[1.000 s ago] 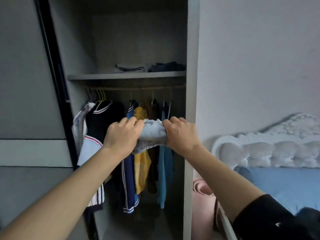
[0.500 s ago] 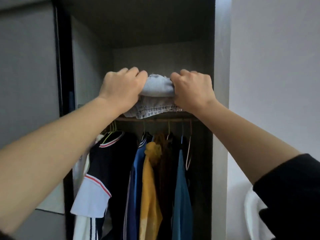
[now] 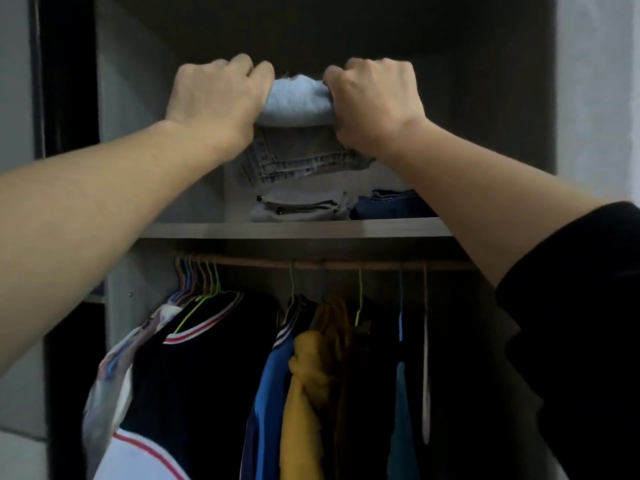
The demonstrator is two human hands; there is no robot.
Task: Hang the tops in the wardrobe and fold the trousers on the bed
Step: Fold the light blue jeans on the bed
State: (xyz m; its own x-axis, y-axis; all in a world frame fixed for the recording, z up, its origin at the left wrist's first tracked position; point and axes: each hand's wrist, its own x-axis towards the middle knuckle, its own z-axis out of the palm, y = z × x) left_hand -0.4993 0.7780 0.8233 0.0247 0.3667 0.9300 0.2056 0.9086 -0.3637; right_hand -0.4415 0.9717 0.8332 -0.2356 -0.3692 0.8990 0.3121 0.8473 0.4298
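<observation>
Head view, looking up into an open grey wooden wardrobe (image 3: 131,133): both hands are raised at the upper compartment, gripping a folded bundle of pale blue denim trousers (image 3: 296,102) between them. The left hand (image 3: 216,98) clutches the bundle's left end with fingers curled over the top, and the right hand (image 3: 372,98) clutches the right end the same way. The bundle's stitched lower layers hang out below the knuckles.

The trousers are above the wardrobe's dark wooden shelf (image 3: 294,230), over a folded grey garment (image 3: 301,206) that lies on it. Whether denim and grey cloth touch cannot be told. Just right of the grey garment lies a folded dark blue pair of jeans (image 3: 391,204).

Under the shelf runs a wooden rail (image 3: 325,263). At its left end a bunch of thin coloured hangers (image 3: 197,275) is crowded together. Tops hang along the rail – a black top with a red-and-white striped collar (image 3: 207,358), a blue top (image 3: 270,393), a mustard-yellow top (image 3: 304,393) and a teal top (image 3: 401,410). The right arm carries a black sleeve (image 3: 571,306) pushed up past the forearm – the left forearm is bare.
</observation>
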